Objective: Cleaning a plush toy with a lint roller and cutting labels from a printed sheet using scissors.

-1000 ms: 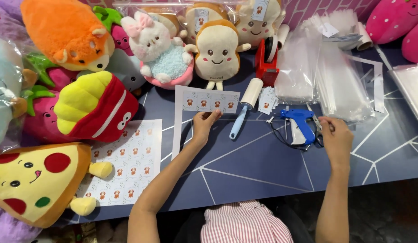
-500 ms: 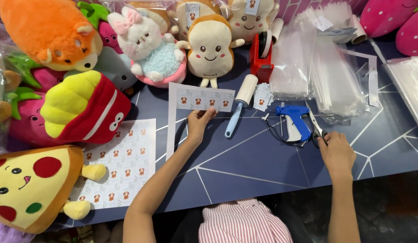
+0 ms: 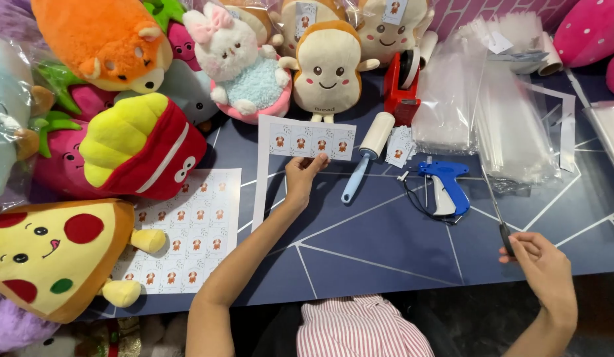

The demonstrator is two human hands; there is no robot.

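Observation:
My left hand (image 3: 302, 177) pinches the lower edge of a partly cut white sticker sheet (image 3: 307, 139) with small brown pictures, lying on the dark blue table (image 3: 360, 244). At the table's near right edge my right hand (image 3: 538, 264) grips the black handle of a thin pair of scissors (image 3: 495, 211), whose blades point away from me. A blue tagging gun (image 3: 444, 186) lies between the two hands, and a lint roller (image 3: 368, 153) with a blue handle rests just right of the sheet.
A full sticker sheet (image 3: 191, 228) lies at the left beside a pizza plush (image 3: 46, 251) and a fries plush (image 3: 138, 145). Toast plush (image 3: 328, 69), bunny plush (image 3: 244, 63), red tape dispenser (image 3: 403, 86) and a stack of clear bags (image 3: 492, 112) line the back.
My right hand left the tagging gun, drew back toward the near right edge and now holds the scissors. My left hand stayed on the sticker sheet.

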